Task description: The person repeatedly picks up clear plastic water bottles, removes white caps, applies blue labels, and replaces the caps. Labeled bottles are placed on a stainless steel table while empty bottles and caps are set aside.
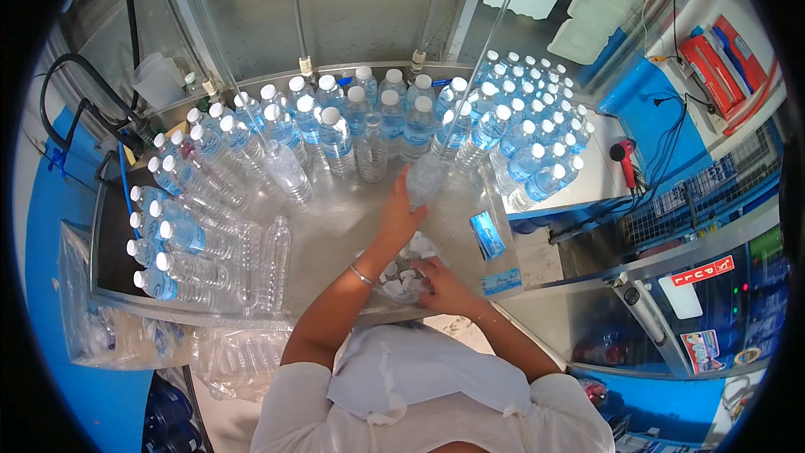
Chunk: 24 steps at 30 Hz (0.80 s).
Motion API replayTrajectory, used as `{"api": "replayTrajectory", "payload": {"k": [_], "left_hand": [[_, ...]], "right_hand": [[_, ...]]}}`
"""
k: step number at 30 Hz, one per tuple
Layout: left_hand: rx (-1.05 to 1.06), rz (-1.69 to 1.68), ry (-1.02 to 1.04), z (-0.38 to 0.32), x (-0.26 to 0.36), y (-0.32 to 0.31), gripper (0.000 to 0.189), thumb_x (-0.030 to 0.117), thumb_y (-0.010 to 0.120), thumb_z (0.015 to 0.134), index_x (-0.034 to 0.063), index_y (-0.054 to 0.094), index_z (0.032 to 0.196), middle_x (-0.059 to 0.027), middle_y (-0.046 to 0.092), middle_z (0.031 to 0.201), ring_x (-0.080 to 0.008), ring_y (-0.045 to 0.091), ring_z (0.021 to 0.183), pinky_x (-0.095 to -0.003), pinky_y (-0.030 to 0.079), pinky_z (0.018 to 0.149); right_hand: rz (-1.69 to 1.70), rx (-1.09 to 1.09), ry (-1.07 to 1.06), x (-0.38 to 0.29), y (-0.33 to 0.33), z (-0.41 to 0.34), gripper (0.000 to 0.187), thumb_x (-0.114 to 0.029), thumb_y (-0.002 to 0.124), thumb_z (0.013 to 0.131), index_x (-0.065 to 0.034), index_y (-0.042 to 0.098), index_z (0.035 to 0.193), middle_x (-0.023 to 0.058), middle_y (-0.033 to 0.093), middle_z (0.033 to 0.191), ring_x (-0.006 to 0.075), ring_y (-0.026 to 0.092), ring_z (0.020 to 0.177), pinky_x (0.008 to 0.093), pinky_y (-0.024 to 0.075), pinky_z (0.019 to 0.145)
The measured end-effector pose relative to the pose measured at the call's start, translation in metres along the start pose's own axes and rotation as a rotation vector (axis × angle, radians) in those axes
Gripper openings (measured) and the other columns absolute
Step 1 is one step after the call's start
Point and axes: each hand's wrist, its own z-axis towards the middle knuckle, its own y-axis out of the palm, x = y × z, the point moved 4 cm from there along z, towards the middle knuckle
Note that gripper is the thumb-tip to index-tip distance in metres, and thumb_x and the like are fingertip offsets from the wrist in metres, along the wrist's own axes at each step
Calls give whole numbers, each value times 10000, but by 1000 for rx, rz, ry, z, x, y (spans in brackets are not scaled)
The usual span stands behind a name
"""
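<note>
My left hand [402, 204] grips a clear plastic bottle [426, 177] over the steel counter [333, 233]; a thin clear tube [468, 91] runs down to its top. My right hand [443, 286] is at a clear plastic bag of white caps [402, 274], its fingers among the caps; whether it pinches one is hidden. Further left, another bottle [288, 171] without a visible cap stands beneath a second tube [242, 100]. Clear bottles without labels [275, 264] stand at the left. Behind my left hand are rows of white-capped bottles with blue labels [338, 141].
Many capped bottles [541, 138] crowd the white side table [604, 138], near a red hair dryer [624, 160]. Blue labels [487, 236] lie at the counter's right edge. Black hoses [88, 104] bend at the left. A glass-door fridge [698, 302] stands at the right.
</note>
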Motion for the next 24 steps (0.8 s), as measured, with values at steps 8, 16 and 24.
{"api": "replayTrajectory", "payload": {"k": [8, 16, 24], "left_hand": [[-46, 115, 47, 8, 11, -6, 891, 64, 739, 740, 44, 245, 1482, -276, 463, 1353, -431, 560, 1122, -447, 496, 870], [-105, 116, 149, -10, 17, -7, 862, 88, 741, 746, 24, 272, 1466, -264, 463, 1345, -414, 507, 1202, -442, 445, 971], [-80, -28, 177, -49, 23, -10, 823, 58, 691, 754, 14, 280, 1465, -260, 419, 1384, -451, 397, 1294, -486, 364, 1064]], "right_hand": [[443, 366, 187, 25, -68, 26, 289, 49, 581, 882, 34, 575, 1171, 124, 622, 930, 154, 654, 693, 268, 513, 560], [796, 390, 456, 84, -92, 128, 188, -145, 635, 929, 5, 632, 1041, 51, 618, 869, 130, 631, 747, 258, 500, 605], [977, -126, 307, 51, -80, 167, 227, -135, 560, 953, -20, 642, 1130, 43, 604, 934, 118, 593, 840, 248, 476, 704]]}}
